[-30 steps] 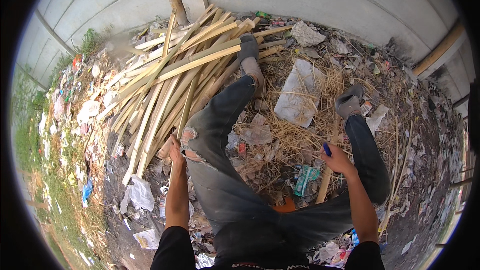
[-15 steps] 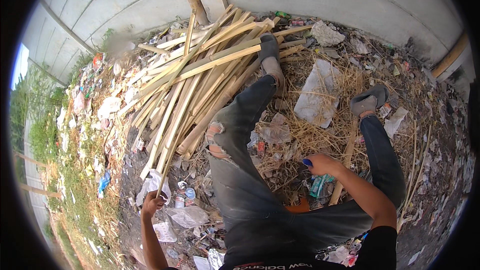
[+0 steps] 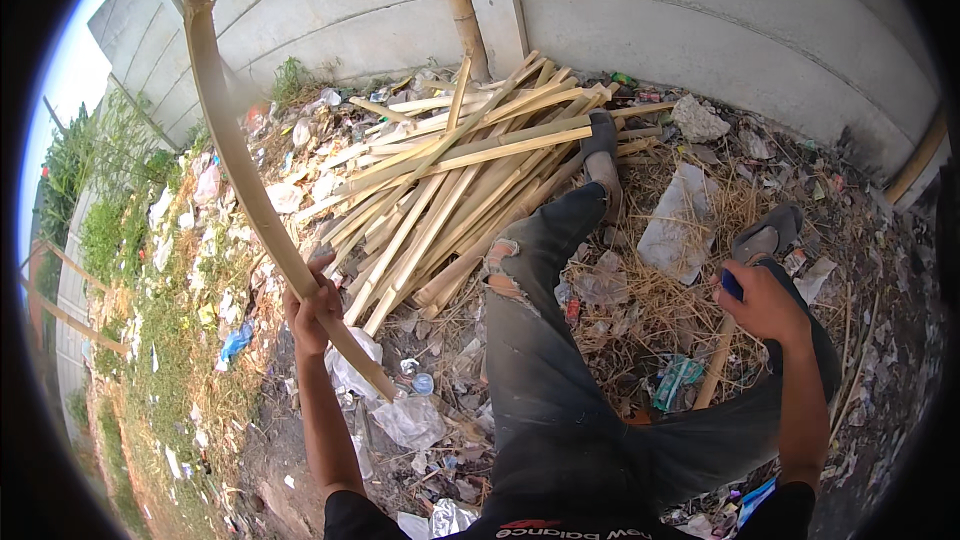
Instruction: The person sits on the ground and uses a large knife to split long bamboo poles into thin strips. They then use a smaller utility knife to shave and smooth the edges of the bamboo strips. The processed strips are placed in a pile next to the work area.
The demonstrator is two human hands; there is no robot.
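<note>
In my left hand (image 3: 314, 312) is a long pale bamboo strip (image 3: 240, 165), my fingers wrapped round it near its lower end. The strip rises to the top edge of the view, bowed by the lens, and its short end slants down to the right. My right hand (image 3: 768, 302) is closed round a blue handle (image 3: 732, 286) above my bent right leg; whatever is joined to the handle is hidden or too small to make out. A pile of split bamboo strips (image 3: 450, 210) lies ahead, with my left foot (image 3: 600, 145) against its right side.
A concrete panel wall (image 3: 680, 35) with a bamboo post (image 3: 460, 5) stands behind the pile. Litter, dry straw and a flat pale slab (image 3: 680, 225) cover the ground. Another bamboo piece (image 3: 716, 365) lies by my right leg. Weeds (image 3: 110, 240) grow at the left.
My left hand has risen, lifting the bamboo strip away from the pile to stand nearly upright. The right hand has moved up and right with the blue handle. The view has shifted.
</note>
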